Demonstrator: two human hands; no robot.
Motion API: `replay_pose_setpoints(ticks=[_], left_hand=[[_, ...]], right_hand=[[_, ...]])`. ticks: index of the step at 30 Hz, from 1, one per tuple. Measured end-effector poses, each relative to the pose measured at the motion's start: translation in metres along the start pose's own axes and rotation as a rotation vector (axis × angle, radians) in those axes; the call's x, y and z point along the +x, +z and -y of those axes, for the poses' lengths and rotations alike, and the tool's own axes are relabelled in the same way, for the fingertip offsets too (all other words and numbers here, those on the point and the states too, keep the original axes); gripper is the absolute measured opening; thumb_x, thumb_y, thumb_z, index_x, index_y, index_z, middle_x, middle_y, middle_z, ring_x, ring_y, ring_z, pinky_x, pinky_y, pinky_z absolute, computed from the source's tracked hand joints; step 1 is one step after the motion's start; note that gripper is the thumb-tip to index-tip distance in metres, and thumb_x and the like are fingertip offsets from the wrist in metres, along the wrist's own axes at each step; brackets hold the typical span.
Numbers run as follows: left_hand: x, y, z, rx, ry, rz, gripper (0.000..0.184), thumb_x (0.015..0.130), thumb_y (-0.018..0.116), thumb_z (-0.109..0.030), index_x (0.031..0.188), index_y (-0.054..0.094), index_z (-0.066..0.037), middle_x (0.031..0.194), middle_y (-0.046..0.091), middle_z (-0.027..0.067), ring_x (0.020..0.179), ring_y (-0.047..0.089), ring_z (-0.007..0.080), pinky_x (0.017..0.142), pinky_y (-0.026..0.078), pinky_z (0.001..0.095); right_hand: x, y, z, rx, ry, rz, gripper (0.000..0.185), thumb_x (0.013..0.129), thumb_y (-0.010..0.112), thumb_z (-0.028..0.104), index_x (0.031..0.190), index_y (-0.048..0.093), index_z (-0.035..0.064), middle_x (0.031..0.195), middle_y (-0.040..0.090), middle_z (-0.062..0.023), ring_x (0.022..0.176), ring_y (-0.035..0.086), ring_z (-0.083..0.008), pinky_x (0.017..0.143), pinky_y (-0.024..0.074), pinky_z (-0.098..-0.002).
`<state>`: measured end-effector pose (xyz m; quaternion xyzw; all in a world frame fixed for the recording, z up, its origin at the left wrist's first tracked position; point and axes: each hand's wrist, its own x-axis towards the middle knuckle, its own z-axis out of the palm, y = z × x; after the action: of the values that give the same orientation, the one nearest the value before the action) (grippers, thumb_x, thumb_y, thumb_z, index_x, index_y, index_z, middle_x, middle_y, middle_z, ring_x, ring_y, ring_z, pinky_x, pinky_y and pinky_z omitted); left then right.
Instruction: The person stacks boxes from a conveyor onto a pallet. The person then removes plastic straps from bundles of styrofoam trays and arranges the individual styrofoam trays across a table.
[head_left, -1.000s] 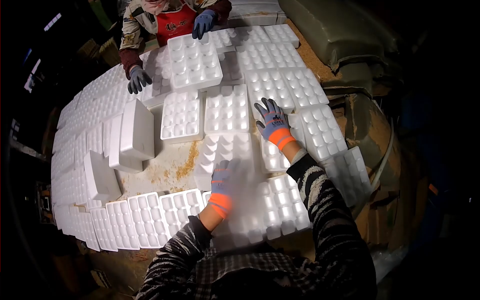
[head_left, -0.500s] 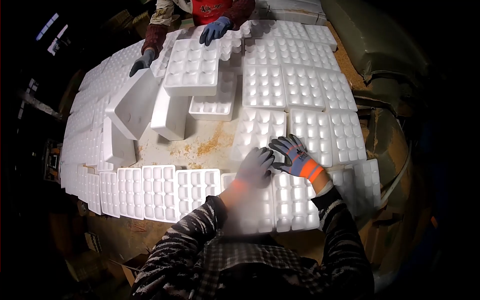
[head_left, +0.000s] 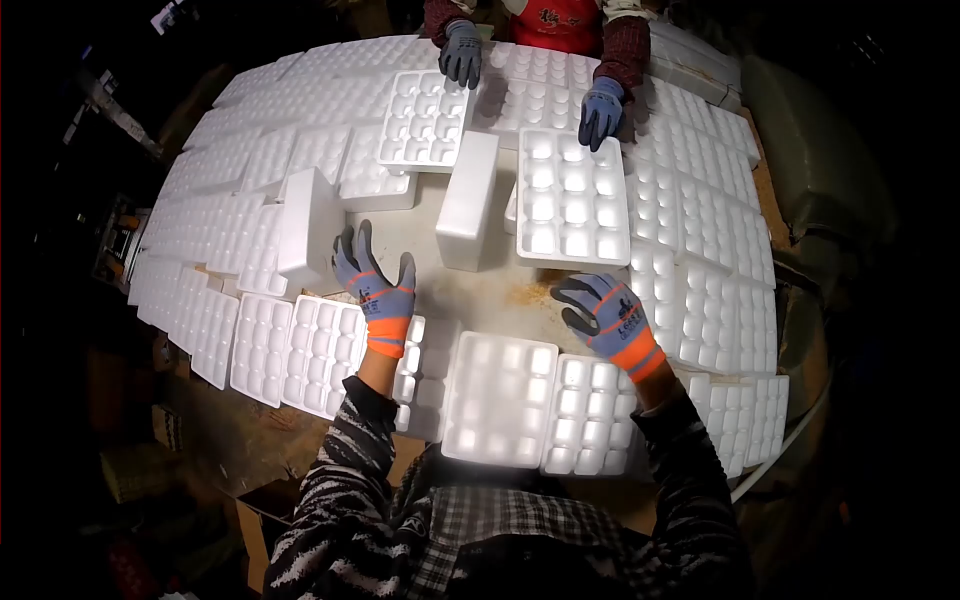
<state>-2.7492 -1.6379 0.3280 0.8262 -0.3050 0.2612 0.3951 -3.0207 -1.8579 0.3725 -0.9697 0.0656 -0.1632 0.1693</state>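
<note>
My left hand (head_left: 378, 290), in a grey and orange glove, is raised over the table with fingers and thumb apart and nothing between them. It is nearest to a white foam box standing on its side (head_left: 309, 222). My right hand (head_left: 608, 318) has its fingers curved and spread, holding nothing, just below a white foam tray with square hollows (head_left: 572, 200). Another foam box (head_left: 467, 200) stands on edge between and beyond my hands. Foam trays (head_left: 500, 400) lie along the near edge in front of me.
Across the table (head_left: 425, 215), a co-worker's gloved hands (head_left: 461, 54) touch two foam trays. Rows of white trays (head_left: 225, 230) cover the left side, and more (head_left: 705, 310) lie at the right. A large dark green sack (head_left: 815, 150) lies beyond the right edge.
My hands have moved apart, the left one going left and opening over the table. The view has turned left. The co-worker's hands now rest on two different trays.
</note>
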Motion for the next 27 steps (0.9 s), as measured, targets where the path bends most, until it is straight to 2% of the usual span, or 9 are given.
replay_pose_setpoints(ticks=[2,4,6,7,9,10,14,22,27], left_hand=[[0.034,-0.032,0.020,0.219,0.024,-0.097,0.086,0.069,0.082,-0.025,0.145,0.043,-0.014,0.148,0.037,0.0185,0.135,0.032,0.0441,0.111,0.025,0.0569],[0.047,-0.055,0.059,0.503,-0.082,0.140,0.097,0.063,0.086,-0.036,0.148,0.041,-0.027,0.155,0.029,0.0148,0.139,0.025,0.0492,0.113,0.021,0.0593],[0.056,-0.069,0.108,0.673,-0.235,0.480,0.102,0.062,0.085,-0.049,0.150,0.036,-0.036,0.160,0.020,0.0143,0.142,0.017,0.0524,0.115,0.017,0.0615],[0.058,-0.071,0.123,0.639,-0.310,0.541,0.101,0.062,0.085,-0.047,0.150,0.036,-0.035,0.160,0.019,0.0169,0.140,0.023,0.0521,0.114,0.025,0.0575],[0.050,-0.066,0.165,0.441,-0.336,0.479,0.099,0.065,0.086,-0.043,0.150,0.038,-0.031,0.161,0.017,0.0198,0.139,0.031,0.0463,0.112,0.035,0.0477],[0.043,-0.061,0.180,0.234,-0.280,0.332,0.092,0.068,0.086,-0.024,0.149,0.042,-0.025,0.157,0.022,0.0221,0.136,0.039,0.0394,0.109,0.041,0.0391],[0.044,-0.064,0.190,-0.169,-0.235,0.295,0.088,0.065,0.082,0.005,0.144,0.048,-0.019,0.147,0.036,0.0209,0.133,0.043,0.0357,0.108,0.042,0.0386],[0.033,-0.130,0.136,0.103,0.282,0.460,0.084,0.060,0.083,-0.004,0.138,0.054,-0.017,0.144,0.046,0.0172,0.104,0.054,0.0362,0.091,0.043,0.0451],[0.021,-0.168,0.122,0.064,0.238,0.629,0.086,0.055,0.086,-0.008,0.135,0.057,-0.018,0.146,0.045,0.0151,0.108,0.054,0.0327,0.093,0.040,0.0433]], right_hand=[[0.073,0.028,0.044,-0.155,-0.134,0.025,0.062,0.083,0.065,0.023,0.142,0.048,0.0246,0.149,0.044,-0.0064,0.138,0.038,-0.0299,0.113,0.0315,-0.0434],[0.134,0.060,0.072,-0.366,-0.119,0.079,0.076,0.081,0.068,0.025,0.150,0.036,0.0269,0.159,0.029,-0.0070,0.144,0.028,-0.0363,0.117,0.0226,-0.0516],[0.180,0.089,0.085,-0.457,-0.083,0.235,0.081,0.078,0.072,0.025,0.150,0.036,0.0276,0.158,0.028,-0.0084,0.143,0.028,-0.0401,0.113,0.0278,-0.0564],[0.193,0.103,0.087,-0.429,-0.064,0.288,0.085,0.074,0.077,0.025,0.149,0.038,0.0263,0.157,0.030,-0.0094,0.142,0.029,-0.0425,0.111,0.0328,-0.0573],[0.210,0.149,0.070,-0.545,-0.028,0.348,0.076,0.077,0.075,0.023,0.146,0.044,0.0262,0.154,0.035,-0.0077,0.141,0.031,-0.0414,0.109,0.0362,-0.0558],[0.215,0.160,0.066,-0.606,-0.009,0.379,0.071,0.078,0.073,0.021,0.144,0.047,0.0261,0.152,0.038,-0.0069,0.140,0.032,-0.0408,0.108,0.0380,-0.0551],[0.210,0.111,0.091,-0.550,0.182,0.316,0.044,0.081,0.067,0.016,0.125,0.064,0.0209,0.130,0.056,-0.0055,0.129,0.047,-0.0320,0.102,0.0457,-0.0432],[0.152,0.114,0.129,-0.177,0.249,0.019,0.033,0.081,0.070,0.025,0.114,0.067,0.0207,0.120,0.059,-0.0058,0.115,0.054,-0.0287,0.097,0.0460,-0.0400],[0.117,0.126,0.147,-0.055,0.399,-0.005,0.027,0.083,0.067,0.027,0.109,0.069,0.0234,0.117,0.061,-0.0048,0.114,0.054,-0.0280,0.098,0.0470,-0.0403]])
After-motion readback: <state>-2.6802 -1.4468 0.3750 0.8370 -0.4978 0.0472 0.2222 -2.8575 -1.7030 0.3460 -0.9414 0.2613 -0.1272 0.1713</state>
